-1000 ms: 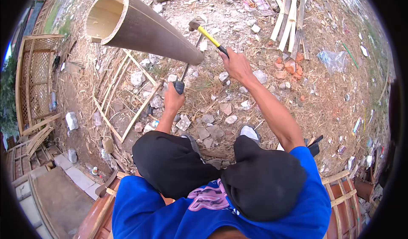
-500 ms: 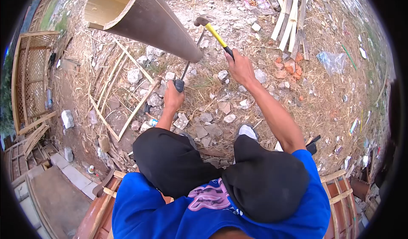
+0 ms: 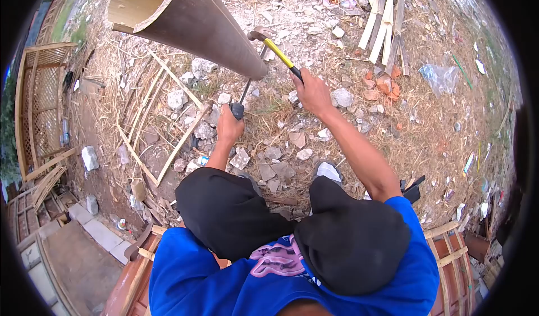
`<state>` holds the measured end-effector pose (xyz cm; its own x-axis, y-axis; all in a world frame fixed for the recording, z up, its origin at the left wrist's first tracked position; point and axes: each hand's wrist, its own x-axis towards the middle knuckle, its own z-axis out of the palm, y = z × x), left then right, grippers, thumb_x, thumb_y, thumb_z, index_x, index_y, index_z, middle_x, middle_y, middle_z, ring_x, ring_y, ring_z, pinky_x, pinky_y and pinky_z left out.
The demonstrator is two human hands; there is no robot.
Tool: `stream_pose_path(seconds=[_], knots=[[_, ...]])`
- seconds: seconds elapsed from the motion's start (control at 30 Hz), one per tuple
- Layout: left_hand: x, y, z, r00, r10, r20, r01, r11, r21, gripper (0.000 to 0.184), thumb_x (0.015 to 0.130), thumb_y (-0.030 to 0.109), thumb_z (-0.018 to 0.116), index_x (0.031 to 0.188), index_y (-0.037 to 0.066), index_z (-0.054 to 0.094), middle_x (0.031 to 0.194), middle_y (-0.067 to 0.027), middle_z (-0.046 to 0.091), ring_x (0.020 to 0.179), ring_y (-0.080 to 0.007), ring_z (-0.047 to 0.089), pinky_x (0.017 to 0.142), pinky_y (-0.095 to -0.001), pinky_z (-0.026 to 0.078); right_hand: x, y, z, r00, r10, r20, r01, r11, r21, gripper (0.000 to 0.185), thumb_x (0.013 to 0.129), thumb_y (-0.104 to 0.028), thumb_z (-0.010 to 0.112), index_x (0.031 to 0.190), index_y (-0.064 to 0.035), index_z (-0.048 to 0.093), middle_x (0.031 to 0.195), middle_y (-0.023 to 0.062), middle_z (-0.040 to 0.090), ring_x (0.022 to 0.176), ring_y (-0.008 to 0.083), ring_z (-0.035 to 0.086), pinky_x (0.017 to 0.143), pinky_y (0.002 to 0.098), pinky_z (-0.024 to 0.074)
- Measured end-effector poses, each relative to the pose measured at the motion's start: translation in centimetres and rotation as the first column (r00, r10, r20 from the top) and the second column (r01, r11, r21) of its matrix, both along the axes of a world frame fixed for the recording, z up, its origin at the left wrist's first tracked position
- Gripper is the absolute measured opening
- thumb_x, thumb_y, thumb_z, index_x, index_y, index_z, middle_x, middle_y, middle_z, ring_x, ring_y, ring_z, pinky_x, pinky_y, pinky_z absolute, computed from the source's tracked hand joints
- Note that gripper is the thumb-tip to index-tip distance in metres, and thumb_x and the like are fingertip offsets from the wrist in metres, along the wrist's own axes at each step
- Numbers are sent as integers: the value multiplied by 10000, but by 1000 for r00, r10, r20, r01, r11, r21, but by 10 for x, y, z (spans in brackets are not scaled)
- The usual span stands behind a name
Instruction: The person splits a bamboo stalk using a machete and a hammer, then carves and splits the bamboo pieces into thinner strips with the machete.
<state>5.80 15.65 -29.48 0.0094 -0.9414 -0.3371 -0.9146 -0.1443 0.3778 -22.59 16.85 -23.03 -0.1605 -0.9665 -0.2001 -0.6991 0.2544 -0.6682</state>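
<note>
Left hand: the person's left hand [image 3: 229, 126] is closed around the black handle of a long, narrow metal blade [image 3: 245, 92], which slants away to the far side.
Right hand: the right hand [image 3: 313, 93] is wrapped around the black lower grip of a claw hammer with a yellow and black handle [image 3: 278, 52], its head to the far left.
Bamboo: a thick, hollow, brown bamboo pole [image 3: 210, 32] slants across the blade, its pale open end far left and its narrower end near the hands.
Hammer head: close to the blade's far part, right of the pole; contact cannot be told.
Ground: straw and grey stones; orange brick pieces [image 3: 387, 87] to the right, left of a clear plastic bag [image 3: 441, 80].
Far right: long, pale split strips [image 3: 386, 26] in a loose pile.
Left: a wooden lattice panel [image 3: 46, 105].
</note>
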Motion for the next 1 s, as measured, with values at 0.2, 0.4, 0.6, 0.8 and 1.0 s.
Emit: stream_pose_path(seconds=[0.2,0.4,0.6,0.8,1.0], knots=[[3,-2,-1,1000,-19,23,18,999,40,460,819,171,672,1183,36,425,989,-290,653,950,-492,622,816,-557,482,-19,-4,-40,984,80,-159,-60,990,127,330,1004,-333,470,1012,-12,549,758,270,644,725,449,657,656,554,510],[0,4,6,999,-21,40,19,999,29,472,825,180,672,1207,51,426,1026,-282,652,973,-478,626,828,-546,489,-12,9,-15,1000,-21,5,19,987,162,362,1019,-360,442,1027,-10,535,663,226,628,601,415,627,565,533,485],[1,0,6,999,-23,42,20,997,70,502,814,183,681,1220,59,415,1040,-276,655,978,-472,630,828,-545,487,12,3,-3,1000,-22,14,24,990,-138,325,1013,-342,469,977,-21,502,618,231,602,579,448,601,548,547,472],[-3,-1,8,998,-22,65,16,996,83,480,807,163,674,1202,56,423,1059,-277,646,1003,-465,625,850,-537,484,-2,1,-60,995,-30,-96,36,997,66,347,1009,-363,462,997,-22,520,719,254,638,661,463,626,614,571,478],[1,1,-2,996,-41,76,37,998,48,485,799,146,667,1206,53,420,1057,-278,650,995,-470,628,849,-536,491,5,8,-19,994,-108,19,105,990,89,353,1011,-395,446,1030,-55,538,716,261,635,684,473,621,627,580,456]])
